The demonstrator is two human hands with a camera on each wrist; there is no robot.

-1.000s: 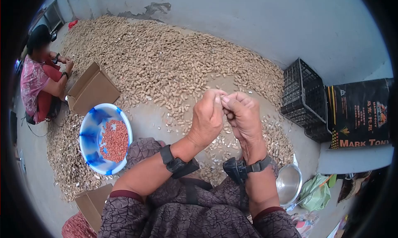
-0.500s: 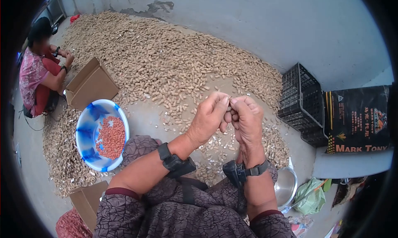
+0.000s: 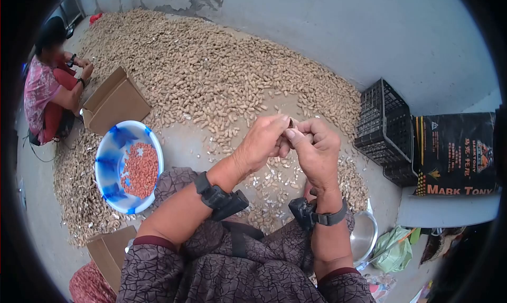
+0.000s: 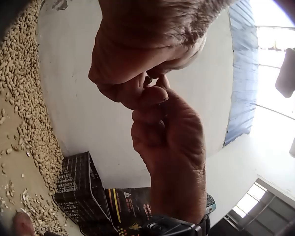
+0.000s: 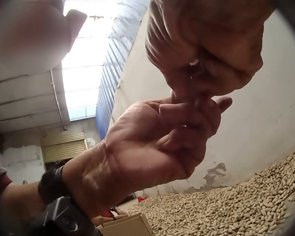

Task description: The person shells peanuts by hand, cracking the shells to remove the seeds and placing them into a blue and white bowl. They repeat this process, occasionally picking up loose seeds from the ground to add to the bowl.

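A small dark piece point(image 3: 291, 123), perhaps a peanut, shows between the fingertips of both hands in the head view. The left hand point(image 3: 262, 140) pinches it from the left, thumb on top. From the other side the right hand point(image 3: 320, 148) holds it with thumb and curled fingers, the two hands touching. The left wrist view has the left hand point(image 4: 137, 51) above the right hand point(image 4: 174, 147), fingertips together. Fingers mostly hide the piece in the right wrist view. Unshelled peanuts point(image 3: 211, 76) lie heaped on the floor beyond, and a blue-and-white basin point(image 3: 111, 168) holds reddish kernels point(image 3: 141, 171).
Broken shells point(image 3: 274, 189) lie below the hands. A black crate point(image 3: 384, 123) and a printed black bag point(image 3: 455, 152) stand at right, above a metal bowl point(image 3: 363, 235) and a green bag point(image 3: 393, 250). Cardboard boxes point(image 3: 119, 105) and a crouching person point(image 3: 50, 97) are at left.
The dark piece now shows between the fingertips. The left hand has turned slightly and moved a little left and up, while the right thumb has shifted lower. Both hands remain together.
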